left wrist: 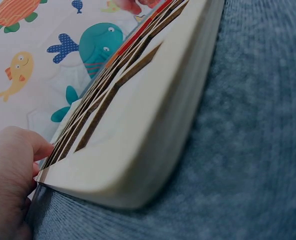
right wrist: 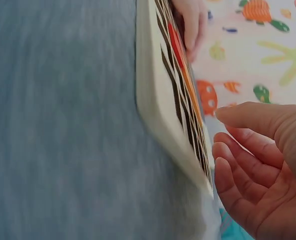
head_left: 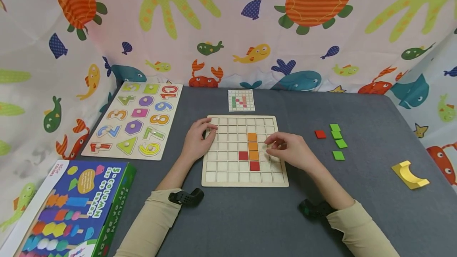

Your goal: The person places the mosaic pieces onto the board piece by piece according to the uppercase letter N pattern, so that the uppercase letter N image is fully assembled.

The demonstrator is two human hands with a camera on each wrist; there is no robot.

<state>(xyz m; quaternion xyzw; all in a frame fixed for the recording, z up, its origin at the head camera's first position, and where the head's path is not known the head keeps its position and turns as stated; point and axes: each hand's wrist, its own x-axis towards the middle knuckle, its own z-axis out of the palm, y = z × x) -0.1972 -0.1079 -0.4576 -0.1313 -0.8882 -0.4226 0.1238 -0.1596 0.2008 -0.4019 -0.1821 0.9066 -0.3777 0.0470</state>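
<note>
A square wooden grid board (head_left: 228,183) lies on the table. Three orange tiles (head_left: 253,145) stand in a column, with one red tile (head_left: 254,166) below them and another red tile (head_left: 243,156) to the left. At the board's left edge, my left hand (head_left: 198,140) holds the rim near the far corner; its fingertips show at the edge in the left wrist view. Over the board's right side is my right hand (head_left: 290,149), fingers loosely curled. The right wrist view shows thumb (right wrist: 248,116) and fingers apart, nothing between them.
A small pattern card (head_left: 241,100) lies beyond the board. To the right are a loose red tile (head_left: 320,134), several green tiles (head_left: 338,155) and a yellow curved block (head_left: 409,175). A number puzzle board (head_left: 121,130) and a colourful box (head_left: 82,201) occupy the left.
</note>
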